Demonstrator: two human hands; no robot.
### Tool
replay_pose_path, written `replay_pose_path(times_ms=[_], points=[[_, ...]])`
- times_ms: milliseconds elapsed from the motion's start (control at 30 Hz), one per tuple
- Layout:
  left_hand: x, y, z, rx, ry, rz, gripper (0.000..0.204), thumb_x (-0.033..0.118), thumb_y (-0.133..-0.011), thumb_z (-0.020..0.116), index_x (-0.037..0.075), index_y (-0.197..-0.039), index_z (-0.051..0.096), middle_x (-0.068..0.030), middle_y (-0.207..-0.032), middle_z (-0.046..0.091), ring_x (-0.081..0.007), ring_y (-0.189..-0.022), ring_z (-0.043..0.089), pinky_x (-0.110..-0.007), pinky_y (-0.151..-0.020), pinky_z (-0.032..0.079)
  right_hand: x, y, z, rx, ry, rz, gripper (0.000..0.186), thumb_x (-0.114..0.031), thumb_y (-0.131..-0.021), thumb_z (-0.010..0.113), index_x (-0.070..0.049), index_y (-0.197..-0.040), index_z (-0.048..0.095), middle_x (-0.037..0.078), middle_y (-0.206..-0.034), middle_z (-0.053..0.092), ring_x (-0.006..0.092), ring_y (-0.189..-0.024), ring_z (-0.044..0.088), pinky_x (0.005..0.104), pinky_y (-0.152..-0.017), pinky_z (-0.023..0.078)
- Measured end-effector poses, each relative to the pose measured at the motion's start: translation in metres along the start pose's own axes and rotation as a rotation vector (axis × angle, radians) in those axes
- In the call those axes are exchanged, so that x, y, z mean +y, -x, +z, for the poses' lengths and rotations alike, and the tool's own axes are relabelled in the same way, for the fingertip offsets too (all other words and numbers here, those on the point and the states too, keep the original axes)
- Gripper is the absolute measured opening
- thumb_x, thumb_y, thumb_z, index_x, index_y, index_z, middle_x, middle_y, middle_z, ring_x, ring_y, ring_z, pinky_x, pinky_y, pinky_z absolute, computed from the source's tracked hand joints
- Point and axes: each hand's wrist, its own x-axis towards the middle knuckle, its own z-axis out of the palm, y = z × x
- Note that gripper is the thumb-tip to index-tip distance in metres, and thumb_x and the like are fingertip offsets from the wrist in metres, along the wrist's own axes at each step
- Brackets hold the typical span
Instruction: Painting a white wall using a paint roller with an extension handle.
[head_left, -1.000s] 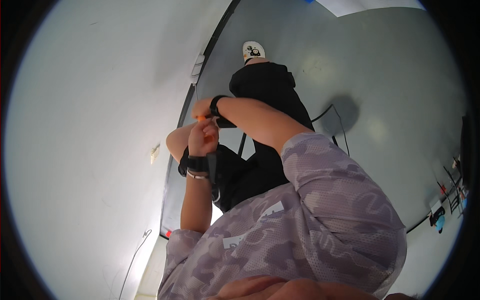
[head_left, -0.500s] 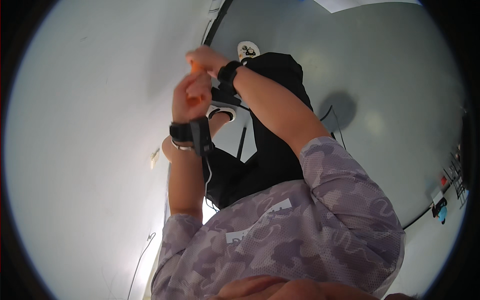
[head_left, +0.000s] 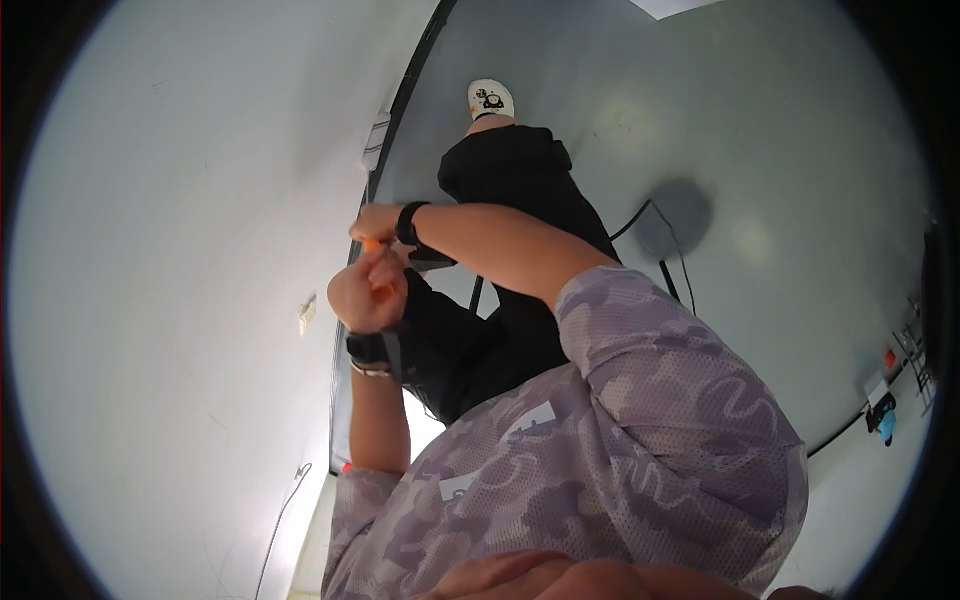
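Note:
My left hand (head_left: 366, 292) is closed around an orange, handle-like object (head_left: 372, 245). Just beyond it, my right hand (head_left: 380, 222) is closed on the far part of the same object. Fingers cover most of it, so its kind cannot be made out. Both hands are close together, beside the white wall and above my bent leg in black trousers (head_left: 530, 230). A black strap with a box-like device is on my left wrist (head_left: 375, 348), and a black band is on my right wrist (head_left: 408, 222).
To the left is a white wall (head_left: 180, 280) with a small fitting (head_left: 307, 313) and a hanging cable (head_left: 300, 475). A dark strip (head_left: 415, 75) borders the grey floor (head_left: 700, 110). A black cable (head_left: 635, 218) lies at right, and a rack (head_left: 912, 350) stands far right.
Both hands have come nearer my body, still gripping the orange object. My legs and torso have shifted, and one of the two white shoes is now out of sight.

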Motion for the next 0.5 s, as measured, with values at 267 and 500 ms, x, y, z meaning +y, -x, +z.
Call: replay_pose_path(times_ms=[267,500], points=[[0.046,-0.022,0.072,-0.503,0.390,-0.349,0.027,0.003,-0.088,0.042,-0.007,-0.113,0.039,0.0011,-0.058,0.040,-0.0052,-0.044,0.039,-0.016,-0.043,0.037,-0.031,0.026,-0.098,0.862,-1.066,0.237,0.029,-0.014,-0.069,0.058,0.014,-0.069,0.051,0.013,-0.061,0.051,0.0146,-0.054,0.049,0.0343,-0.042,0.039],[0.025,0.015,-0.017,-0.357,0.521,-0.150,0.031,0.002,-0.087,0.043,-0.004,-0.117,0.037,-0.0011,-0.065,0.043,-0.0051,-0.047,0.040,-0.015,-0.039,0.036,-0.034,-0.003,-0.011,0.705,-0.424,0.377,0.053,-0.027,-0.072,0.057,0.025,-0.079,0.045,0.039,-0.083,0.054,0.0409,-0.084,0.059,0.0369,-0.076,0.047]])
